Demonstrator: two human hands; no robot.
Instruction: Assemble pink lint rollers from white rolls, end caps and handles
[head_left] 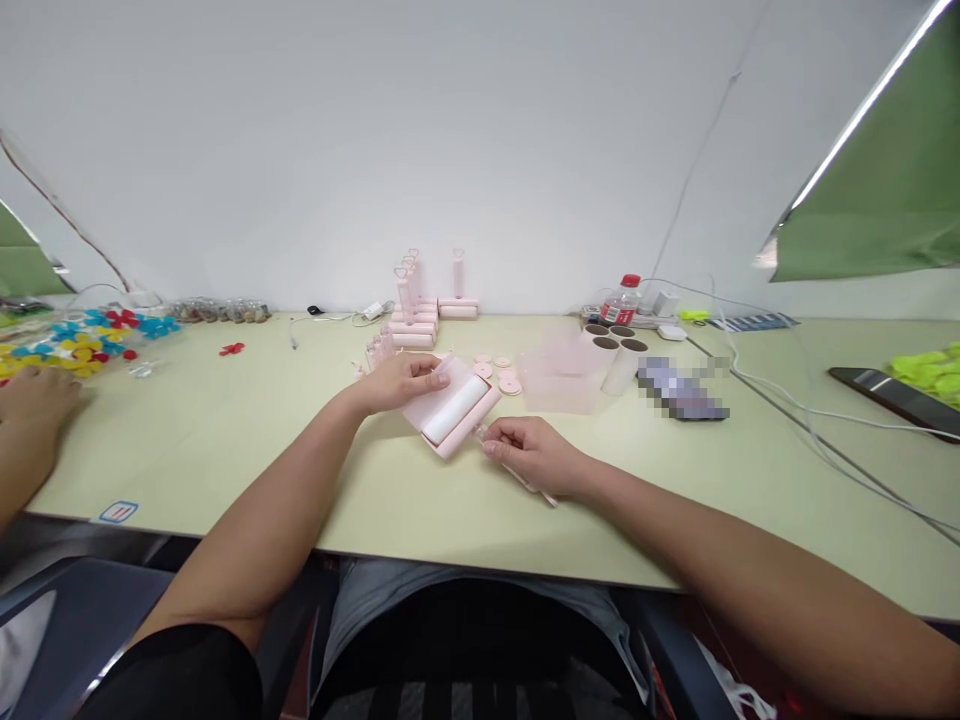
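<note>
A pale pink lint roller [462,412] with a white roll in its half-open case is held above the table in front of me. My left hand [401,382] is closed on the case's upper left edge, thumb on top. My right hand [534,455] has its fingers wrapped round the roller's handle, whose pink end [551,500] sticks out below the palm. Just behind lie several small pink discs [509,386] and a stack of translucent pink sheets [559,375]. More pink lint rollers [412,328] stand against the wall, handles upright with heart-shaped ends.
At the right are rolls with dark ends [634,345], a red-capped bottle [621,303], white cables [810,408] and a black phone [885,395]. Colourful plastic flowers [82,345] lie at the far left, by another person's hand [37,405]. The table's front edge runs close to me.
</note>
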